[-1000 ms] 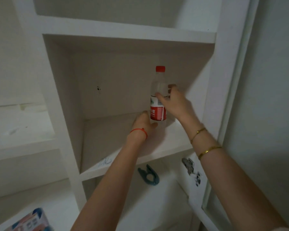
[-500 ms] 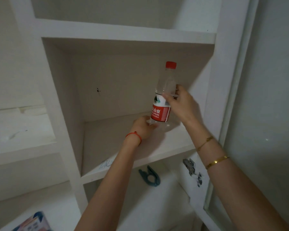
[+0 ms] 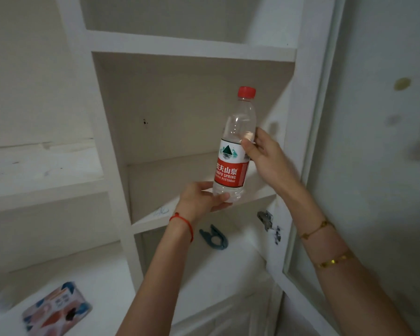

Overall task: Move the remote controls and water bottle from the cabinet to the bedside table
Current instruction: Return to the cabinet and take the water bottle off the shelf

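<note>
A clear water bottle (image 3: 235, 141) with a red cap and a red and white label is held upright, slightly tilted, in front of the white cabinet's middle shelf (image 3: 155, 180). My right hand (image 3: 267, 156) grips its upper body from the right, thumb on the label's top edge. My left hand (image 3: 201, 197), with a red string at the wrist, cups the bottle's base from below. The bottle's bottom is just above the shelf's front edge. No remote controls are visible.
A blue-green clip (image 3: 214, 237) lies on the shelf below. A colourful packet (image 3: 56, 309) lies on the lower left ledge. The open cabinet door (image 3: 374, 166) stands at the right, with a metal hinge (image 3: 267, 219) on the frame.
The bottle has come off the back of the shelf, rising and moving forward and to the right. My left hand moved from the shelf board to under the bottle's base.
</note>
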Demonstrator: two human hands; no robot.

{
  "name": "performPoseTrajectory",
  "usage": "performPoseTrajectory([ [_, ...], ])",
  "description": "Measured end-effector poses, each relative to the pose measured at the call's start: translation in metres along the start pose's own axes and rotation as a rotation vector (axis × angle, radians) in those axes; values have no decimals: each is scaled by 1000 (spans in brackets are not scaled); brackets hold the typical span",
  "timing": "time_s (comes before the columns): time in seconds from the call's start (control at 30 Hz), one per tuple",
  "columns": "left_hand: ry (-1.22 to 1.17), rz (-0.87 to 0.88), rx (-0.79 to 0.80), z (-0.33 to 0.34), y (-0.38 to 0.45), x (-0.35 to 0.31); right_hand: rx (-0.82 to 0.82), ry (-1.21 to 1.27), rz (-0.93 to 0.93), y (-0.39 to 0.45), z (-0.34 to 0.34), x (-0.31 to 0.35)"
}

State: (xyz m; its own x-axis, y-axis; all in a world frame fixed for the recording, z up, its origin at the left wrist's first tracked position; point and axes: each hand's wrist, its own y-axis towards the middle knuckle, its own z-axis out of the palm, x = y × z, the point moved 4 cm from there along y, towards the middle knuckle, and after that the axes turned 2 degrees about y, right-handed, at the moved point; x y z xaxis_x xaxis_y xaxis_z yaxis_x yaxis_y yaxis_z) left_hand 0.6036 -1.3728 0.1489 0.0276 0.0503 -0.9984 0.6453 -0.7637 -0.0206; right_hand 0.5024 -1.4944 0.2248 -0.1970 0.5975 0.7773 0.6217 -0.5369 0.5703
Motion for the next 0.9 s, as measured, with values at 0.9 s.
performPoseTrajectory([
  [0.9, -244, -26, -530, 12, -267, 123, 528, 374, 62, -206, 61, 28],
])
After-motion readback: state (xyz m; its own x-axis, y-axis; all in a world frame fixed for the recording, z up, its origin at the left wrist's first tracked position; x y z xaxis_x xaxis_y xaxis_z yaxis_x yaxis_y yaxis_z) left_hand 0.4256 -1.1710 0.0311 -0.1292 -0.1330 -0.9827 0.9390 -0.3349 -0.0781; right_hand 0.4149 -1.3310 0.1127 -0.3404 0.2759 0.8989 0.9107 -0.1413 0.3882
